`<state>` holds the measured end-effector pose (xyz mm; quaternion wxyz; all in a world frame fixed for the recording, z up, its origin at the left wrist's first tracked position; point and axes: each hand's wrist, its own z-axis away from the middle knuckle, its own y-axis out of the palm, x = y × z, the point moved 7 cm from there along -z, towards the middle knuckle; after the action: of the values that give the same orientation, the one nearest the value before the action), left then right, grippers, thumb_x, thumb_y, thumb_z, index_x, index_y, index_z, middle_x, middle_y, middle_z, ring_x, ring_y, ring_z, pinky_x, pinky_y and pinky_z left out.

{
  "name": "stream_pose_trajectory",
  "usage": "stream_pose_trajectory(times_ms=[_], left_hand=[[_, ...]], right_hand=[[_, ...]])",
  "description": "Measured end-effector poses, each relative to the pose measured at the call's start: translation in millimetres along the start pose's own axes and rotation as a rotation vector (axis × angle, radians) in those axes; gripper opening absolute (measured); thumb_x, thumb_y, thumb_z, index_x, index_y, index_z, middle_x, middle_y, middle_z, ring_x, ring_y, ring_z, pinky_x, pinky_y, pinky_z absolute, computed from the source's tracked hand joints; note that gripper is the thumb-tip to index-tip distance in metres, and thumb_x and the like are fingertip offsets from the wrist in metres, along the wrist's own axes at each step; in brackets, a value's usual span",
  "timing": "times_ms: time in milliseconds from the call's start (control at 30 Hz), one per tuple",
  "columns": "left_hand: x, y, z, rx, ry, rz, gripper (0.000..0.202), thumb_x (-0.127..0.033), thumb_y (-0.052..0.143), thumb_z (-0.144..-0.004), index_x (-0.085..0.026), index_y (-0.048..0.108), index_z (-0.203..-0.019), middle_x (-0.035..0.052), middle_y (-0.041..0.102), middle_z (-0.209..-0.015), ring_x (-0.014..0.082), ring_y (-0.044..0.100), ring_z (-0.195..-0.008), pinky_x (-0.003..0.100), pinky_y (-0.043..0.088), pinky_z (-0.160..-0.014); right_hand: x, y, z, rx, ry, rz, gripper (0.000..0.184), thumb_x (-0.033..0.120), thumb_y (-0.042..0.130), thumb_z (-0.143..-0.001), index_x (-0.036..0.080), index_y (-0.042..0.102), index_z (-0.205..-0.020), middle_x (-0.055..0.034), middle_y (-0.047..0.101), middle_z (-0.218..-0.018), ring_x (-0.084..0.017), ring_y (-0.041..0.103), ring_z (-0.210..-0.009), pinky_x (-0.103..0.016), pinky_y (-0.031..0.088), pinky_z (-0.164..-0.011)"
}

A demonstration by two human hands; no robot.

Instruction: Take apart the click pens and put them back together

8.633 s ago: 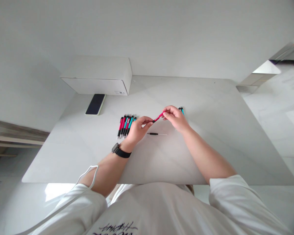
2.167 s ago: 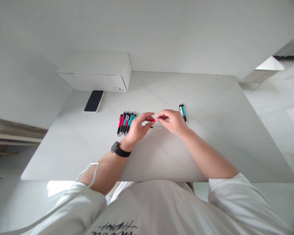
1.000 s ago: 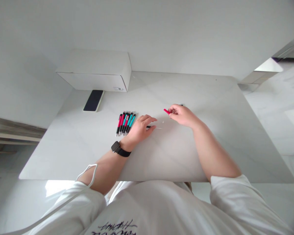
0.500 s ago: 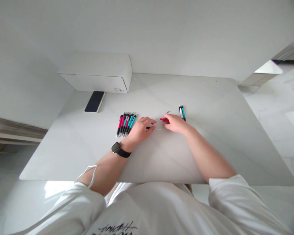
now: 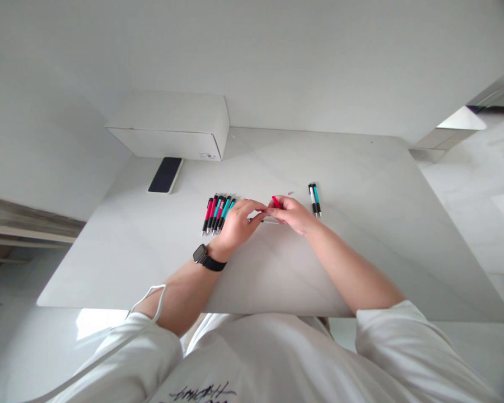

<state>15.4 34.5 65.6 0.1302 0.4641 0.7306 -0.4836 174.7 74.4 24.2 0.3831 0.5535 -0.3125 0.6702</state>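
My right hand (image 5: 296, 214) grips a red pen barrel (image 5: 276, 202), which tilts up between its fingers. My left hand (image 5: 240, 223) meets it, thumb and fingertips pinched together at the right fingertips; whatever they hold is too small to make out. Under the hands lies a thin white pen refill (image 5: 270, 222), with a dark part partly hidden by the left hand. A tiny red and white piece (image 5: 290, 193) rests just beyond the right hand. Left of my left hand, several red and turquoise pens (image 5: 212, 215) lie side by side in a row.
Two pens, one white and one turquoise (image 5: 316, 196), lie to the right of my hands. A phone (image 5: 165, 175) lies at the back left, in front of a long white box (image 5: 168, 143). The marble-patterned table (image 5: 361, 179) meets a wall behind.
My right hand has moved left to my left hand, and the red barrel has turned from lying flat to pointing upward. The two pens at right now show in full.
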Motion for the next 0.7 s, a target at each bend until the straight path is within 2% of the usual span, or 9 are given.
stream_pose_trajectory(times_ms=[67, 167, 333, 533, 700], left_hand=[[1, -2.6, -1, -0.031, -0.028, 0.005, 0.013, -0.033, 0.065, -0.102, -0.024, 0.073, -0.106, 0.0053, 0.077, -0.101, 0.0216, 0.072, -0.097, 0.039, 0.057, -0.092], [6, -7.6, -1, -0.092, -0.109, 0.017, 0.015, -0.034, 0.063, -0.103, -0.023, 0.074, -0.105, 0.0056, 0.078, -0.103, 0.0209, 0.073, -0.099, 0.038, 0.058, -0.093], [12, -11.0, -3, -0.123, -0.167, 0.036, 0.015, -0.032, 0.064, -0.103, -0.022, 0.075, -0.104, 0.0055, 0.078, -0.104, 0.0199, 0.073, -0.098, 0.036, 0.058, -0.091], [8, -9.8, -3, -0.107, -0.131, 0.043, 0.012, -0.030, 0.066, -0.101, -0.022, 0.075, -0.103, 0.0052, 0.078, -0.103, 0.0197, 0.073, -0.098, 0.036, 0.058, -0.092], [9, -7.4, -4, -0.090, -0.121, 0.037, 0.012, -0.030, 0.067, -0.101, -0.023, 0.076, -0.101, 0.0049, 0.078, -0.102, 0.0202, 0.073, -0.097, 0.037, 0.058, -0.091]], right_hand=[[-1, -3, 0, -0.003, -0.006, 0.028, 0.039, 0.060, 0.074, -0.086, 0.024, 0.066, -0.096, 0.0014, 0.062, -0.083, -0.013, 0.045, -0.065, -0.028, 0.035, -0.059], [4, -14, -1, -0.061, -0.071, 0.234, 0.038, 0.061, 0.065, -0.093, 0.024, 0.070, -0.100, -0.0015, 0.070, -0.094, -0.016, 0.055, -0.072, -0.029, 0.041, -0.065], [16, -18, 2, -0.091, -0.207, 0.604, 0.026, 0.047, 0.059, -0.101, 0.027, 0.074, -0.103, -0.0021, 0.074, -0.096, -0.021, 0.065, -0.086, -0.033, 0.047, -0.077], [23, -5, 7, -0.074, -0.337, 0.709, 0.023, 0.039, 0.056, -0.105, 0.025, 0.073, -0.102, -0.0051, 0.074, -0.101, -0.020, 0.067, -0.089, -0.034, 0.049, -0.083], [26, -3, 9, -0.084, -0.391, 0.742, 0.021, 0.035, 0.057, -0.105, 0.024, 0.074, -0.104, -0.0067, 0.074, -0.101, -0.021, 0.068, -0.091, -0.034, 0.050, -0.084]])
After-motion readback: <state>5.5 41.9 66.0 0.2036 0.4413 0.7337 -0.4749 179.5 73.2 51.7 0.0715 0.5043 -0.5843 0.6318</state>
